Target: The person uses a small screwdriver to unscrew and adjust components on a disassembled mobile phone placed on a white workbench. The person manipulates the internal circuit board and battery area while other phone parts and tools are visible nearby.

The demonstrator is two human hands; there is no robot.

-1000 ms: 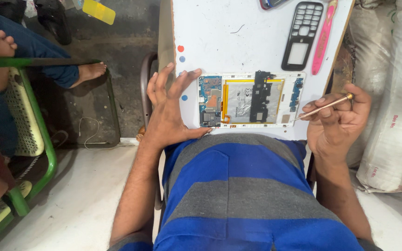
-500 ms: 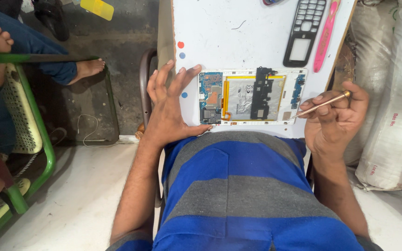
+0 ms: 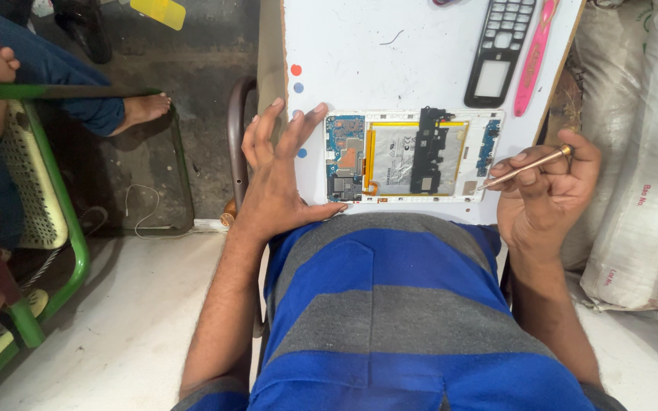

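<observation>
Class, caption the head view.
Left hand steadies an opened tablet; right hand holds a screwdriver beside it.

White desk (image 3: pixel 390 68) at top centre, worn brown edge on its left side. Dark concrete floor (image 3: pixel 116 122) beyond it, pale floor (image 3: pixel 131 320) nearer. Green metal chair (image 3: pixel 47 228) with a cream mesh seat at left, another person's bare feet (image 3: pixel 142 110) near it. Stacked white sacks (image 3: pixel 649 190) at right. Even light.

Smooth white board (image 3: pixel 390 68) (matt), metal screwdriver (image 3: pixel 523 167)
</observation>
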